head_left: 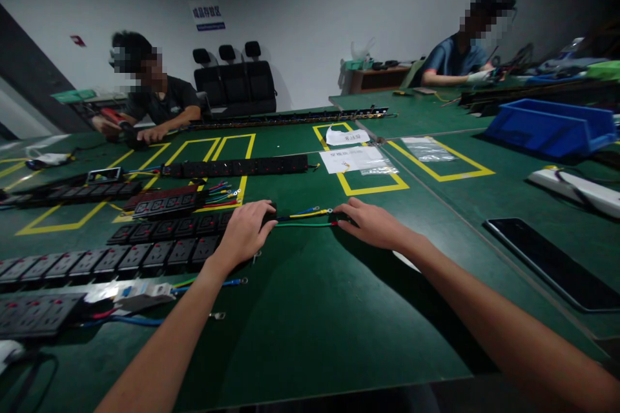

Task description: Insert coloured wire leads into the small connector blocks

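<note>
My left hand (247, 229) is closed on the right end of a black socket strip (194, 227), where its wires come out. Blue, yellow and green wires (303, 224) stretch from there toward the right. At their far ends my right hand (368, 222) has thumb and fingers pinched on the tip of the green wire, by its red part. The ring terminals of the yellow and blue wires lie just beside its fingertips. More black socket strips (106, 262) lie in rows left of and below my left hand.
Yellow tape rectangles mark the green table (310, 335). Papers (351, 160) and a plastic bag (429, 149) lie farther back. At right are a blue bin (547, 129), a white strip (576, 188) and a phone (552, 261). Two people sit across, one holding a red tool (116, 119).
</note>
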`<state>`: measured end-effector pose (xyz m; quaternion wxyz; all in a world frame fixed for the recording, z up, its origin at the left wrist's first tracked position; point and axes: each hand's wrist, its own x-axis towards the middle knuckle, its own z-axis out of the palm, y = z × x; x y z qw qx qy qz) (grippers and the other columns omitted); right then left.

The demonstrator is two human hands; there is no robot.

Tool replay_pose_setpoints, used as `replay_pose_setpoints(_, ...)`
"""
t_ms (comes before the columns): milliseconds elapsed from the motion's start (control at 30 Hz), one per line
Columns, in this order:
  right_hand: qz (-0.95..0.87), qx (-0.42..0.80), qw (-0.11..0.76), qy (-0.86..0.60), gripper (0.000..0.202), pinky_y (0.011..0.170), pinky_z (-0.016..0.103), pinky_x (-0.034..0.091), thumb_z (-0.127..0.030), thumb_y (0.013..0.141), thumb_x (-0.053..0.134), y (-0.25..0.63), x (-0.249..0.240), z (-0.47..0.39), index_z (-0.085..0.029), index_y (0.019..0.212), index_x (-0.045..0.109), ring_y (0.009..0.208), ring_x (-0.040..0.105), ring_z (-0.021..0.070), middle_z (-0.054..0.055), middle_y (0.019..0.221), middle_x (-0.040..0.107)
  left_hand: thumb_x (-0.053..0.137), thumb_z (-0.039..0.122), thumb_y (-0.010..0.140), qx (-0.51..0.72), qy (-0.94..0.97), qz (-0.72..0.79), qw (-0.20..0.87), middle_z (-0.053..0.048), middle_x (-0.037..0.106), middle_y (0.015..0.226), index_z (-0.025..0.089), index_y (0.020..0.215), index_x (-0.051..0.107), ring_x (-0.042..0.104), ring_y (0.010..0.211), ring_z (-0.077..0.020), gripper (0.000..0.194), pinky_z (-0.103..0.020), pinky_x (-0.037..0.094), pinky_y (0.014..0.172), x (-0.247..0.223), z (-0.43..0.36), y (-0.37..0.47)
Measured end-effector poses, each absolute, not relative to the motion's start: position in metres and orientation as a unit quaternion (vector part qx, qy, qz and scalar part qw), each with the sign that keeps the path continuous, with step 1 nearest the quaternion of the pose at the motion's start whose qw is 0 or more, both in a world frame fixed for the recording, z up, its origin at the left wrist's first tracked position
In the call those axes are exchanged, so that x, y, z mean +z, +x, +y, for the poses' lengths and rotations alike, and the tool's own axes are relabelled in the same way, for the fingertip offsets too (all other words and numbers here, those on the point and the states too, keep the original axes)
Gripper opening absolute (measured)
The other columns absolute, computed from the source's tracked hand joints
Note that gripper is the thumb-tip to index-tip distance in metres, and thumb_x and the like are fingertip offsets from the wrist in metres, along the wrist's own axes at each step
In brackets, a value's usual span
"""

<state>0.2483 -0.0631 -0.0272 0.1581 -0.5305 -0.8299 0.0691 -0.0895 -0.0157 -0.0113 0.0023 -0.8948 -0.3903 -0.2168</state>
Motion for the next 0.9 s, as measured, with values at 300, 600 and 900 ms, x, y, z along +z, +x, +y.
replay_pose_setpoints(300, -0.817, 0.083, 0.173, -0.544, 0.045, 0.071, 0.036, 0.044, -0.038, 0.099, 0.05, 0.2475, -0.0276, -0.0636, -0.017, 0.138, 0.055, 0.084, 0.065, 0.0233, 0.013, 0.11, 0.067, 0.058, 0.03, 0.1, -0.213, -0.895, -0.391, 0.005, -0.012, 0.067, 0.13, 0.019, 0.114, 0.059, 0.062, 0.121, -0.0295, 0.018, -0.051, 0.046, 0.105, -0.0094, -0.0168, -0.0884)
replay_pose_setpoints(600, -0.823, 0.08, 0.164, -0.538, 0.026, 0.065, 0.033, 0.041, -0.037, 0.098, 0.05, 0.2474, -0.0263, -0.0631, -0.021, 0.113, 0.063, 0.076, 0.062, 0.0196, 0.009, 0.099, 0.066, 0.057, 0.031, 0.1, -0.22, -0.894, -0.39, 0.001, -0.012, 0.067, 0.13, 0.02, 0.114, 0.06, 0.062, 0.121, -0.0295, 0.018, -0.052, 0.046, 0.104, -0.0094, -0.0167, -0.0887)
replay_pose_setpoints(900, -0.822, 0.081, 0.166, -0.538, 0.028, 0.067, 0.034, 0.042, -0.037, 0.098, 0.05, 0.2473, -0.0266, -0.0631, -0.02, 0.117, 0.06, 0.078, 0.063, 0.0211, 0.01, 0.101, 0.068, 0.057, 0.031, 0.1, -0.218, -0.894, -0.392, 0.002, -0.012, 0.066, 0.13, 0.02, 0.115, 0.06, 0.062, 0.122, -0.0296, 0.019, -0.051, 0.046, 0.105, -0.0094, -0.0169, -0.0888)
